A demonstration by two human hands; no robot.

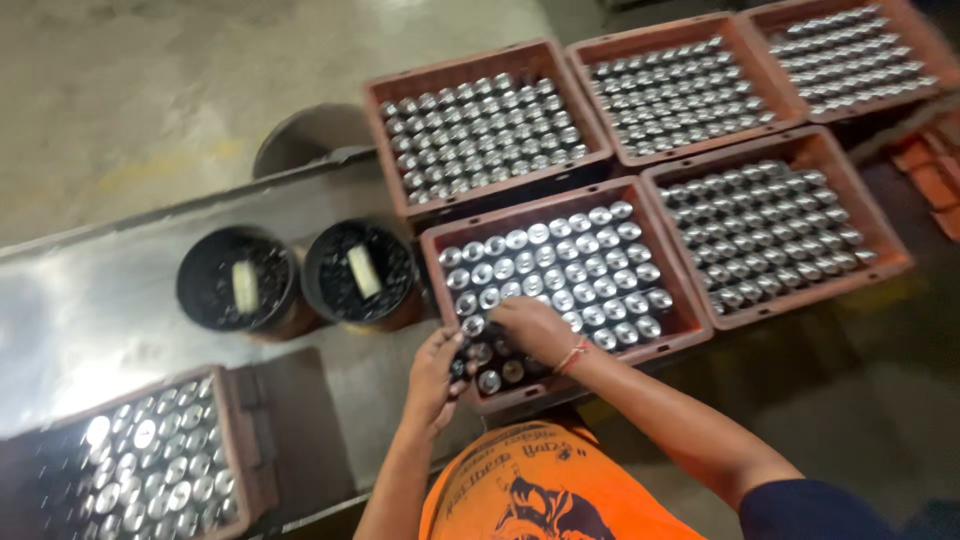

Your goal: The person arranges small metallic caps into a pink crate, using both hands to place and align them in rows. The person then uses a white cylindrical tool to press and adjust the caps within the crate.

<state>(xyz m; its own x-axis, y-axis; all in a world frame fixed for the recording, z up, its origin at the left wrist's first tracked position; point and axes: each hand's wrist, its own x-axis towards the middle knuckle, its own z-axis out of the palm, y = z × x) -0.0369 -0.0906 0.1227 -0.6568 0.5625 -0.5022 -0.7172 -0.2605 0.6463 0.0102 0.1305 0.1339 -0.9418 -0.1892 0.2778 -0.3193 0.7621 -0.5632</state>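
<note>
left hand [437, 375] pinched round dark cylinder [461, 365], steadied at crate [690, 325] edge | right hand [532, 325] palm-down over shiny cans [560, 270], grip hidden, can't tell | near-corner slots looked darker

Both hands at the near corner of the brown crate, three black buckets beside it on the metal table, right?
Not quite: the head view shows two black buckets, not three. Left hand and right hand are indeed at the near corner of the brown crate, on the metal table.

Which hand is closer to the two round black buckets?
The left hand. It sits at the near-left corner of the brown crate, just right of and below the two black buckets. The right hand is farther right, over the shiny cans.
</note>
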